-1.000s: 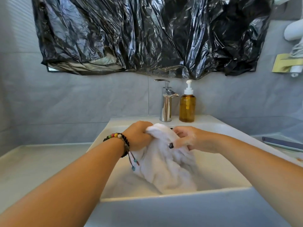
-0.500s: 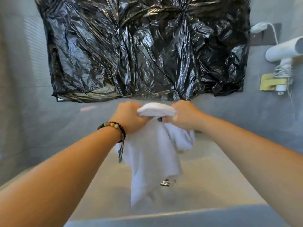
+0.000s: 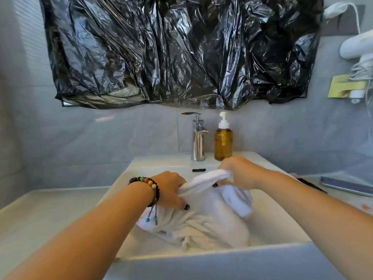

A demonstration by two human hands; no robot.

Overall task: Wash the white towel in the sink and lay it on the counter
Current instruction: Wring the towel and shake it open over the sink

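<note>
Presently the left hand (image 3: 171, 188) and right hand (image 3: 240, 174) each clench a bunched part of the white towel (image 3: 205, 219) over the sink (image 3: 201, 257), so a hard twist could splash the phone (image 3: 347, 183) at three o'clock on the counter (image 3: 50, 215).

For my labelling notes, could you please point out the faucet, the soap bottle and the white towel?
faucet (image 3: 198, 144): head view, on its chrome body.
soap bottle (image 3: 223, 145): head view, on its amber body.
white towel (image 3: 210, 221): head view, on the bunched folds in the basin.
</note>
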